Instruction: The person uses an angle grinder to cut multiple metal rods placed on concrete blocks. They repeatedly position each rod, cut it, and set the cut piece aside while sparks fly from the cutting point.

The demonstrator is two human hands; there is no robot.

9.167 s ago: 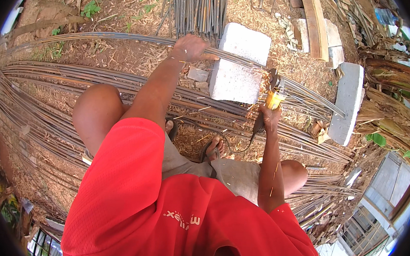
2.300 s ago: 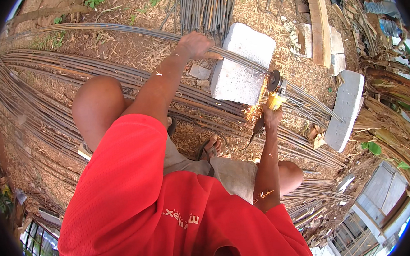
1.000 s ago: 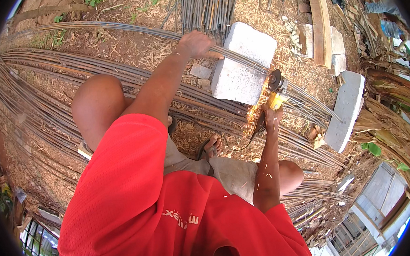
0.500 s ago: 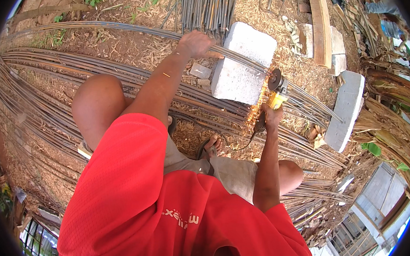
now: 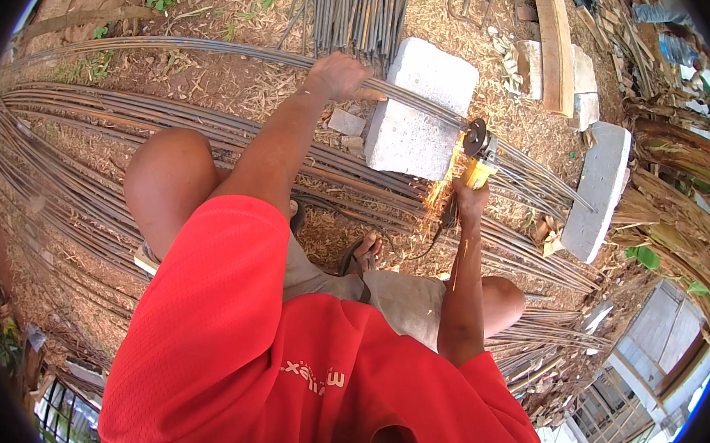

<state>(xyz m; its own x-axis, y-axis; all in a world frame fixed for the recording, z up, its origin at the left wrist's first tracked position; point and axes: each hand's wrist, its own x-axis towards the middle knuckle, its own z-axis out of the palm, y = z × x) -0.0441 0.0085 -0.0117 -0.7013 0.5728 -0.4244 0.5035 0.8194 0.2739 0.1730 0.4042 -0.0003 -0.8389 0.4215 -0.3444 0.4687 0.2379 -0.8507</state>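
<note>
My left hand [image 5: 340, 76] is closed round a bundle of long steel bars [image 5: 219, 48], just left of a pale concrete block [image 5: 425, 115]. The bars lie across the top of the block and run on to the right. In my right hand [image 5: 472, 198] is a yellow angle grinder [image 5: 479, 174], held by its body. Its dark disc [image 5: 475, 137] meets the bars just past the block's right edge. Orange sparks [image 5: 437, 198] stream from there down toward me. The grinder's cord hangs below my right hand.
More bars [image 5: 214, 121] lie on the ground between my legs and the block. An upright bundle of bars [image 5: 361, 12] stretches away at the top. A grey slab [image 5: 600, 193] sits under the bars' right ends. Wooden planks [image 5: 555, 50] lie at the upper right. My sandalled foot [image 5: 363, 253] is below the sparks.
The spark stream has shifted a little in shape, and a spark now shows over my right forearm. My hands, the bars and the grinder hold almost the same places.
</note>
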